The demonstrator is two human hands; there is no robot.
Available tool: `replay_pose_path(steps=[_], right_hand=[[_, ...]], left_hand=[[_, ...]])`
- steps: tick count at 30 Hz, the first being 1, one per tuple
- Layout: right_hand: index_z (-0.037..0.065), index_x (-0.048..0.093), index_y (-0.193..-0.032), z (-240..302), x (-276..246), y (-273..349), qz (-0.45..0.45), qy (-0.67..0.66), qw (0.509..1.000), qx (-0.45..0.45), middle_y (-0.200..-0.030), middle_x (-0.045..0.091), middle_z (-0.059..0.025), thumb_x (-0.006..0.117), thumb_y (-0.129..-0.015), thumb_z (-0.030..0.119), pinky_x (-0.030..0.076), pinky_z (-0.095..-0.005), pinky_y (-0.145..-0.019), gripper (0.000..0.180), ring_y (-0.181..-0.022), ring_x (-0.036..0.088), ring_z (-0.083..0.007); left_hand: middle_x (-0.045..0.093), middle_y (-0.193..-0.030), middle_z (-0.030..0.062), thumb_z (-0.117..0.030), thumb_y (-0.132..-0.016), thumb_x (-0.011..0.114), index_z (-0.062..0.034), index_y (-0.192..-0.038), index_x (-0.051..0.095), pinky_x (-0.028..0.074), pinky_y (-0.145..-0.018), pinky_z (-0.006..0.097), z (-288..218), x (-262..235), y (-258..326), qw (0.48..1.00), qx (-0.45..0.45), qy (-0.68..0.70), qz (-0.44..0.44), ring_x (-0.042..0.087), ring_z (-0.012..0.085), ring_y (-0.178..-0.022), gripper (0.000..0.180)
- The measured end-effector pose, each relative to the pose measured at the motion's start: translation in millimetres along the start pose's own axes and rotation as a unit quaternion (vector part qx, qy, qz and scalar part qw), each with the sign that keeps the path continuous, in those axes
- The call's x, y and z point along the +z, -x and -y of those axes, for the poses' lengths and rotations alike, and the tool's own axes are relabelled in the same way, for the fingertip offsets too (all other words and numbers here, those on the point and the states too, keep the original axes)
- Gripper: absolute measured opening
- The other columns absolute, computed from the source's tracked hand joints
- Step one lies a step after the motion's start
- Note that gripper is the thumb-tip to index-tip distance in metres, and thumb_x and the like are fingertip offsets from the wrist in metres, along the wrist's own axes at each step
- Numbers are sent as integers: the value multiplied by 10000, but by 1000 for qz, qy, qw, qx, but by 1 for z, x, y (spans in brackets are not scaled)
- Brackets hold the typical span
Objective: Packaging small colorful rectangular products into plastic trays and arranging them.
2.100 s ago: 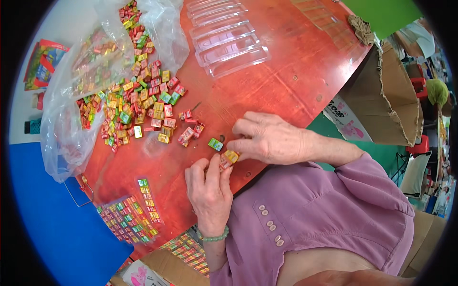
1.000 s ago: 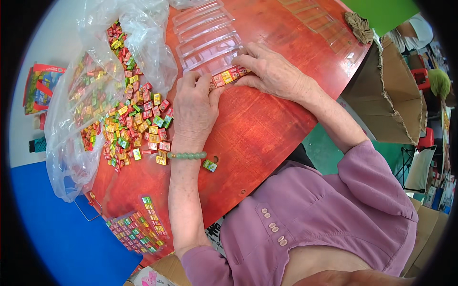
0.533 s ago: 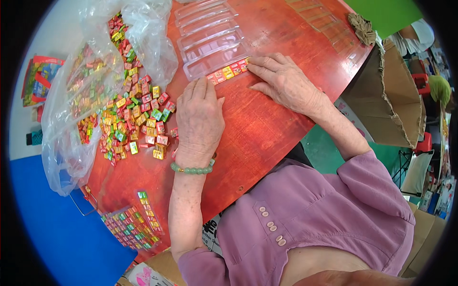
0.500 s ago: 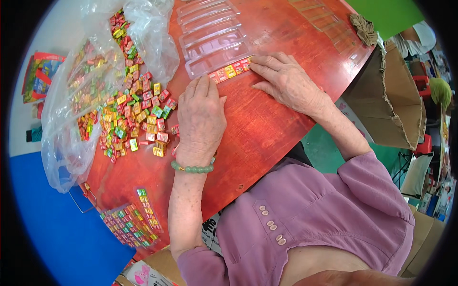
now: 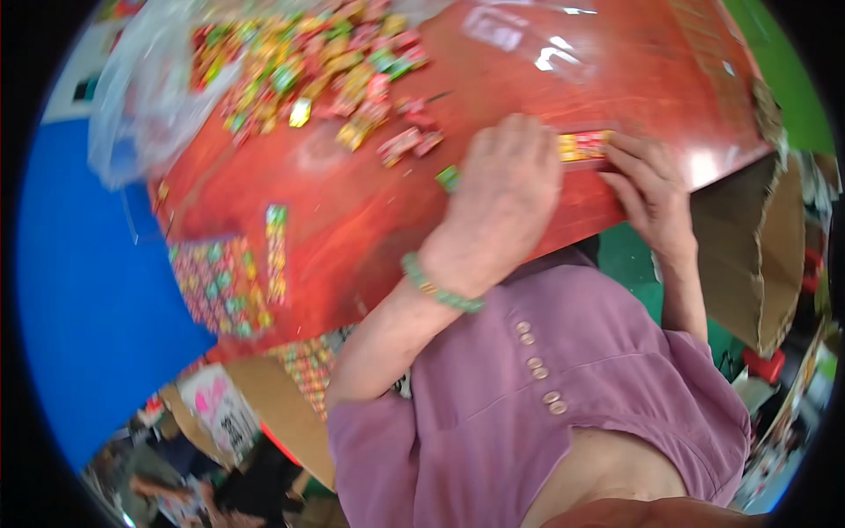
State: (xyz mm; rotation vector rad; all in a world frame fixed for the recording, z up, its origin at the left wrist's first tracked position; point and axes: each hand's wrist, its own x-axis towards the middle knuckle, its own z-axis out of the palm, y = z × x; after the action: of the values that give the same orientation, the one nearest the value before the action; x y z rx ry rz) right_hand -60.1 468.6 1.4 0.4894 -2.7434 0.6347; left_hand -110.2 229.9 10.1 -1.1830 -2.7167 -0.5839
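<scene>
A short row of small wrapped candies (image 5: 581,146), yellow and red, lies on the red table between my hands. My left hand (image 5: 506,198), with a green bead bracelet (image 5: 443,293) at its wrist, is closed at the row's left end; its fingertips are mostly hidden. My right hand (image 5: 653,189) has its fingers and thumb bent round the right end. A single green candy (image 5: 448,179) lies beside my left hand. Beyond the row, the clear plastic tray (image 5: 537,44) shows mainly as blurred glare.
Loose candies (image 5: 352,66) are heaped at the far left, partly in a clear plastic bag (image 5: 145,119). A filled candy tray (image 5: 216,282) and a separate candy strip (image 5: 276,255) lie at the near left. An open cardboard box (image 5: 735,255) stands right. Another person's arm (image 5: 163,487) shows at lower left.
The view has shifted, so the candy heap now appears higher and farther right. My hands stay at the row's ends; the row now looks shorter between them, with my left hand covering more.
</scene>
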Motion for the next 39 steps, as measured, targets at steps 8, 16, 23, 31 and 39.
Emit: replay_pose_path(steps=[8,16,23,31,39], right_hand=[[-12,746,-1077,2,-2,17,12,-86,996,29,-1152,721,-127,747,-835,-50,542,-349,-898,244,-1037,681,-263],[-22,740,-1065,41,8,-2,42,-195,980,11,-1138,716,-140,738,-840,-73,557,-318,-876,230,-1033,698,-255],[-2,713,-1146,105,33,-69,73,-220,969,-89,-1249,674,-152,728,-850,-57,563,-358,-900,301,-1097,680,-292],[25,720,-1132,119,46,-75,116,-229,956,-141,-1270,659,-147,764,-825,-10,570,-391,-874,313,-1082,668,-311],[-2,718,-1103,107,49,-65,153,-215,959,-105,-1256,660,-157,752,-837,-2,568,-391,-883,269,-1092,668,-321]], left_hand=[[604,-1086,176,-124,-845,596,87,-1187,631,492,-920,417,-21,15,22,995,-2,-70,-73,586,301,-1026,403],[551,-1163,198,-116,-846,575,97,-1269,573,465,-960,464,-21,-25,73,997,-51,-37,-46,568,337,-1059,473],[541,-1252,243,-48,-896,575,85,-1376,522,469,-960,516,5,-57,135,960,-248,-120,-56,559,392,-1110,501],[558,-1206,210,-33,-958,637,55,-1335,570,485,-899,504,35,-74,189,879,-401,-234,-111,560,385,-1044,392],[559,-1251,263,-30,-974,605,109,-1295,564,497,-955,513,46,-68,192,862,-424,-260,-103,568,428,-1132,353]])
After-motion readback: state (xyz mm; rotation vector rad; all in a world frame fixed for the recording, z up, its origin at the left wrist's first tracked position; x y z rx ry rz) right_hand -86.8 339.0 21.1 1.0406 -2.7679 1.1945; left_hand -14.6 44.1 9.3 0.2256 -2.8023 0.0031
